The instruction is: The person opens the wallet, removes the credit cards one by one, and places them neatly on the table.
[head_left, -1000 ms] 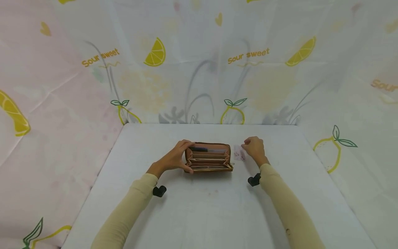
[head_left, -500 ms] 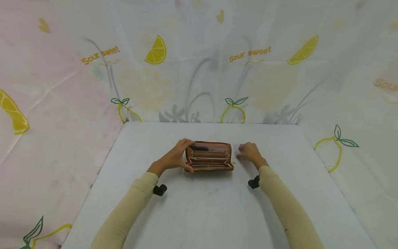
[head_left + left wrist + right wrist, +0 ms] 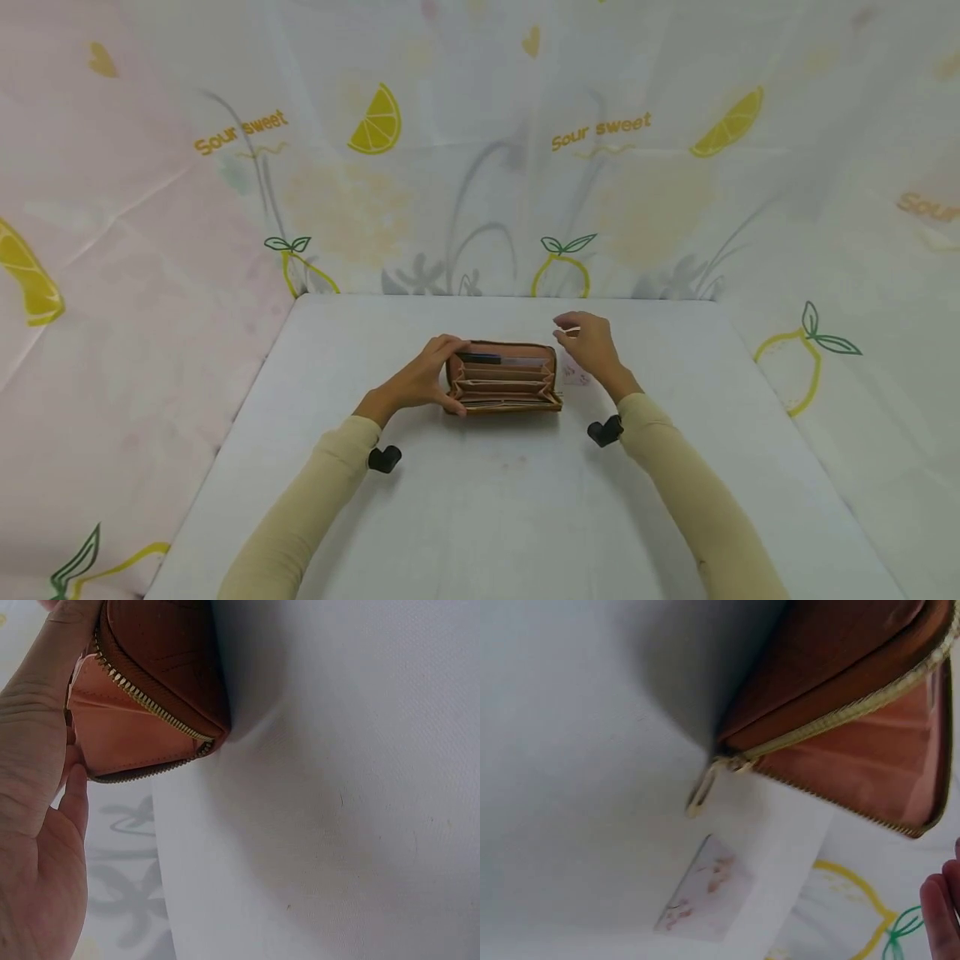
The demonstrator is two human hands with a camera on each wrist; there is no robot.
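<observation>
A brown zip-around wallet point(image 3: 504, 379) lies unzipped on the white table point(image 3: 487, 508), its pink card slots facing up. My left hand point(image 3: 422, 379) grips its left end, thumb on the near edge and fingers over the far edge; the left wrist view shows this hand point(image 3: 34, 825) at the wallet point(image 3: 165, 660). My right hand point(image 3: 592, 346) hovers just past the wallet's right end and pinches a thin pale card, seen edge on. Another pale flowered card point(image 3: 576, 377) lies flat on the table; in the right wrist view this card point(image 3: 705, 892) sits beside the wallet point(image 3: 840, 682).
A lemon-print cloth point(image 3: 480, 167) hangs behind the table and along both sides. The wallet's gold zip pull point(image 3: 701, 791) rests on the table near the flat card. Bare tabletop stretches between the wallet and me.
My right hand went down onto the pale card beside the wallet, then rose and moved toward the wallet's far right corner. The left hand and wallet stayed put.
</observation>
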